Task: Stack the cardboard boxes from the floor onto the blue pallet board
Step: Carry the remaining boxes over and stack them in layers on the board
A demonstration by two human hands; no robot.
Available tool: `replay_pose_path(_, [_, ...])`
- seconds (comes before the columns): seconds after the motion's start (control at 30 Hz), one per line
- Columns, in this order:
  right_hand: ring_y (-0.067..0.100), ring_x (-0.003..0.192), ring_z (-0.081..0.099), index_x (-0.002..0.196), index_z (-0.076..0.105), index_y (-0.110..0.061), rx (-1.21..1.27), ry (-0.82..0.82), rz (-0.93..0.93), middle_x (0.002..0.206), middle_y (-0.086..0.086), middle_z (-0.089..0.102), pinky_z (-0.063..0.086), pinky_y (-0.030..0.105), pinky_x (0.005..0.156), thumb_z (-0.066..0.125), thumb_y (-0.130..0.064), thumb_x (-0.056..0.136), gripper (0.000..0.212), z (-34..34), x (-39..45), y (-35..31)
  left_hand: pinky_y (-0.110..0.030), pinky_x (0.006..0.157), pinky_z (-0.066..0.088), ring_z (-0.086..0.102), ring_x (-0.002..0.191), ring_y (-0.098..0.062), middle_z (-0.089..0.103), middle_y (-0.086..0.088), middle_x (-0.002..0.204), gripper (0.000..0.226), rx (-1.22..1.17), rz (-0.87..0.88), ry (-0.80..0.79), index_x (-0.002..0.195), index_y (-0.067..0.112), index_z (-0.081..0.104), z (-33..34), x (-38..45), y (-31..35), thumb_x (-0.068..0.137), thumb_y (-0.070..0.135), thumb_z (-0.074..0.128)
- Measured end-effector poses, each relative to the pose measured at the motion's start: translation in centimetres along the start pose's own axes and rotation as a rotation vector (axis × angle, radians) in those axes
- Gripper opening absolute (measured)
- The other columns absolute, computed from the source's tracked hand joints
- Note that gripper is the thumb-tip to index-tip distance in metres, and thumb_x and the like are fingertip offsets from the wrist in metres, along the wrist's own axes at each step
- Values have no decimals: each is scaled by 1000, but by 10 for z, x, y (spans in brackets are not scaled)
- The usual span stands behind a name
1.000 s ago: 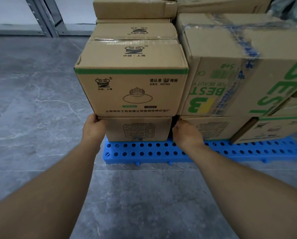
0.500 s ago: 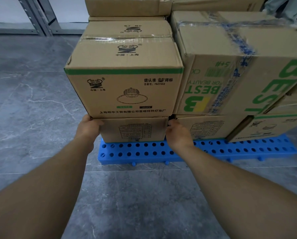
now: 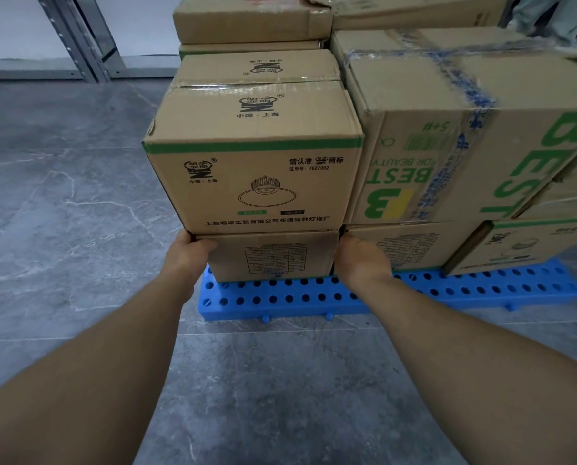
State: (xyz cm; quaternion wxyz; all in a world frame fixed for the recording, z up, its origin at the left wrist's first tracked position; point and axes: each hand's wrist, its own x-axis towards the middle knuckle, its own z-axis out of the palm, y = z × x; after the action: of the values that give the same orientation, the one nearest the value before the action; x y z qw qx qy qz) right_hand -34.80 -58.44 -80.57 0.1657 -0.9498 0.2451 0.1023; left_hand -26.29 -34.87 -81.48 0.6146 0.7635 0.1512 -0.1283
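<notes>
Grey marbled floor (image 3: pixel 62 229) under blue pallet (image 3: pixel 280 297); both hands (image 3: pixel 188 255) (image 3: pixel 361 260) grip lamp box (image 3: pixel 257 186).

Even, soft indoor light, faint shadows, sharp centre, with wide-angle bending toward the edges.

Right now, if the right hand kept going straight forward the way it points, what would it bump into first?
The right hand already sits at the lamp-picture box's lower right corner. Going on, it would probably wedge into the narrow gap between the lower box and its right neighbour; depth is unclear.
</notes>
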Motion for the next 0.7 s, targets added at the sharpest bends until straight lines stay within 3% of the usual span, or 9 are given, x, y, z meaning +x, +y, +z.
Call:
replay_pose_path(0.2, [28,103,59,118,53,-7,-48,-12,25,116,14,60,47,34,77,35,5,88,37,3,0,3,-43,100,40,44,107,-18,49,4,112,36,95,23,5,126,19,46,3,-5,3,91,10,49])
replay_pose_path(0.37, [28,105,58,128,44,-8,-33,-13,-4,119,14,59,46,34,77,35,5,89,42,4,-2,7,-41,99,41,44,107,-18,49,4,114,38,90,33,-5,128,19,45,7,-7,4,91,12,49])
replay_pose_path(0.5, [28,116,53,136,37,-9,-18,-75,28,130,14,52,46,35,90,37,4,90,48,-3,-5,6,-31,79,43,46,105,-18,52,-1,124,41,98,55,39,130,18,43,9,-14,2,91,12,49])
replay_pose_path(0.57, [28,117,51,131,41,-5,4,-86,29,130,16,51,45,34,87,39,3,90,42,-6,-11,10,-26,67,39,46,103,-18,51,-3,130,46,110,64,87,135,19,39,13,-19,-2,90,15,50])
replay_pose_path(0.7, [29,110,53,116,49,-3,-21,-82,-11,121,16,55,43,31,77,42,-3,91,26,-3,-31,32,-42,90,44,49,116,-32,51,-10,131,55,175,68,168,135,15,36,35,-32,-13,82,12,49])
